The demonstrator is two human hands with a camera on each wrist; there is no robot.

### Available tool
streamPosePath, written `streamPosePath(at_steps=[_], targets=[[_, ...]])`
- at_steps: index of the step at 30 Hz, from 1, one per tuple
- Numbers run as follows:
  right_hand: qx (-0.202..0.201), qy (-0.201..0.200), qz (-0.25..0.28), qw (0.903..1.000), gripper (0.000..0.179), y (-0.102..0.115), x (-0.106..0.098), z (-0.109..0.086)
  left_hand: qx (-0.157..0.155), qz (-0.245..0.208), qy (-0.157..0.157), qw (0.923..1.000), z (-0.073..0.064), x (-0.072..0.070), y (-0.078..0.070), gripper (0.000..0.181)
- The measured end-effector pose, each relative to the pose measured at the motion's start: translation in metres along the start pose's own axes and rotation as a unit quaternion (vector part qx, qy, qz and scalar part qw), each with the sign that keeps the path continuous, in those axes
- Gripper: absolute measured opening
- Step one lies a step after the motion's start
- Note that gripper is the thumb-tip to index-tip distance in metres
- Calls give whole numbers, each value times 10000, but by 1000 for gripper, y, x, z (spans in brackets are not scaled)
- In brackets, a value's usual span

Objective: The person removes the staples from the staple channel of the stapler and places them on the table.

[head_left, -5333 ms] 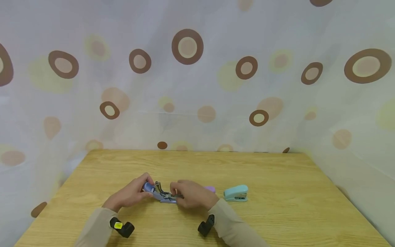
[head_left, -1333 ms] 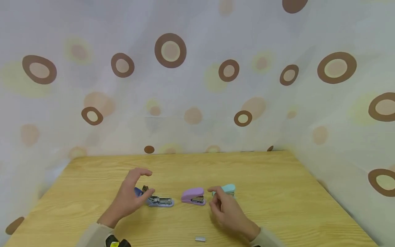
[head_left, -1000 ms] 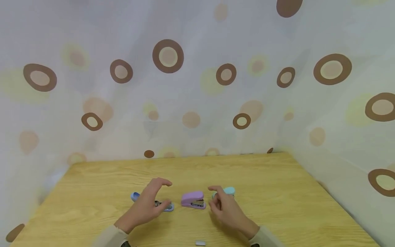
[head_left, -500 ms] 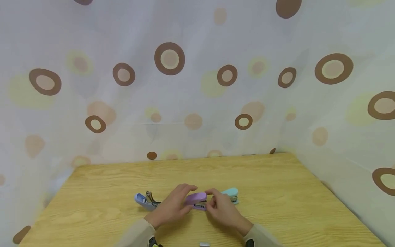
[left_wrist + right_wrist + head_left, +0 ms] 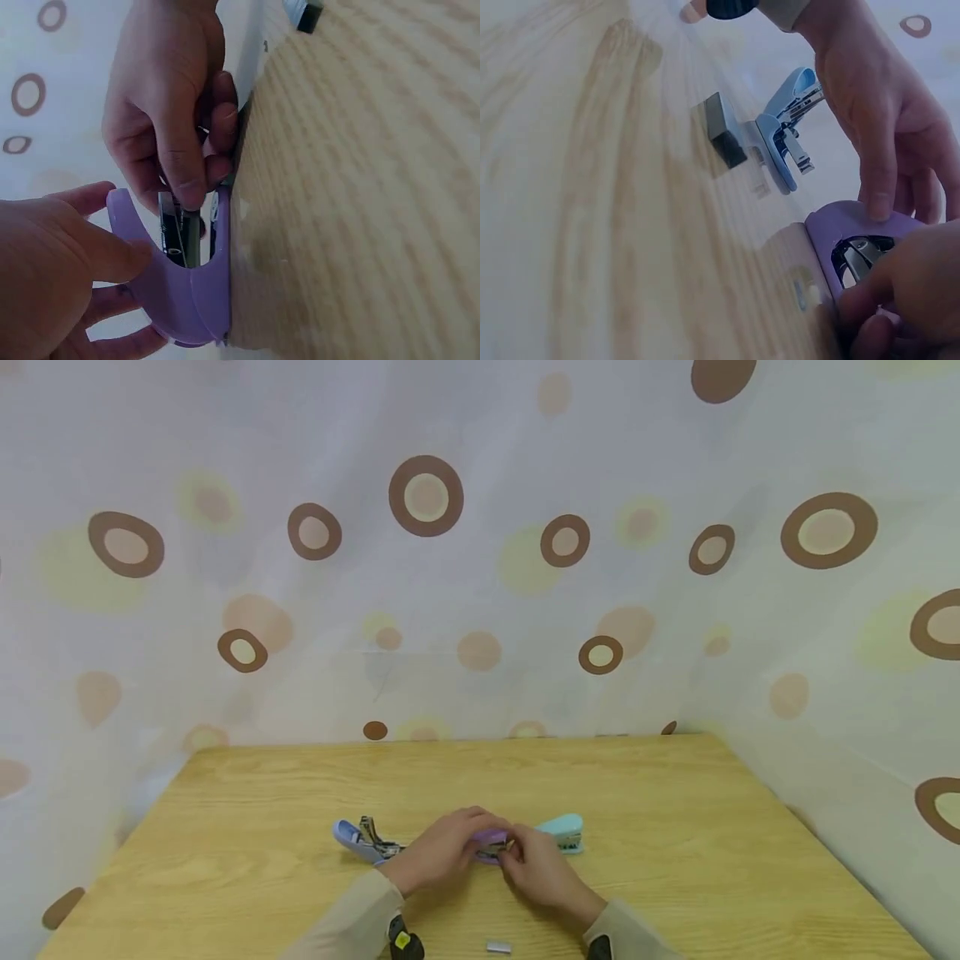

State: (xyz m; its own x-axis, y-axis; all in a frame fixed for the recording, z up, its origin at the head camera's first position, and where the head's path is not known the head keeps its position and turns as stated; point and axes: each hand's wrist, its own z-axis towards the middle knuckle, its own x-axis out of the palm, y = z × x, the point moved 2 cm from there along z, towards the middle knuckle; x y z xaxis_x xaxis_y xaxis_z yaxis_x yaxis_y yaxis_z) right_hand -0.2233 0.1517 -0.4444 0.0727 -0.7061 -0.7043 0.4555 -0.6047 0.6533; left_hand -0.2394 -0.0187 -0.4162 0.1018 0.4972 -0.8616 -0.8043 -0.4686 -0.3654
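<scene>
My left hand [image 5: 444, 847] grips the back of a purple stapler [image 5: 176, 300], its thumb on one side of the cover and other fingers across it. In the left wrist view the stapler's mouth stands wide, showing the dark metal magazine. My right hand [image 5: 543, 868] is at that mouth, thumb and curled fingers pinching the metal part; the exact fingertip contact is partly hidden. To the left lies a blue stapler [image 5: 352, 837] with its cover swung back and its magazine raised. Just behind my right hand sits a light turquoise stapler [image 5: 564, 829].
A small silver-grey bar [image 5: 498, 947], like a strip of staples, lies on the wooden table [image 5: 675, 877] near its front. A patterned curtain [image 5: 480, 568] stands behind the table and along its sides.
My right hand has left the blue stapler and now works at the purple one's mouth. My left hand has moved right from the blue stapler and taken hold of the purple one.
</scene>
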Motion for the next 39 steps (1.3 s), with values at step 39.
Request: streamPosePath(at_steps=[39], targets=[[447,239,-447,9977,6,10,-1,1,-1890,-1531,-407,9691,-40,-24,27,24]])
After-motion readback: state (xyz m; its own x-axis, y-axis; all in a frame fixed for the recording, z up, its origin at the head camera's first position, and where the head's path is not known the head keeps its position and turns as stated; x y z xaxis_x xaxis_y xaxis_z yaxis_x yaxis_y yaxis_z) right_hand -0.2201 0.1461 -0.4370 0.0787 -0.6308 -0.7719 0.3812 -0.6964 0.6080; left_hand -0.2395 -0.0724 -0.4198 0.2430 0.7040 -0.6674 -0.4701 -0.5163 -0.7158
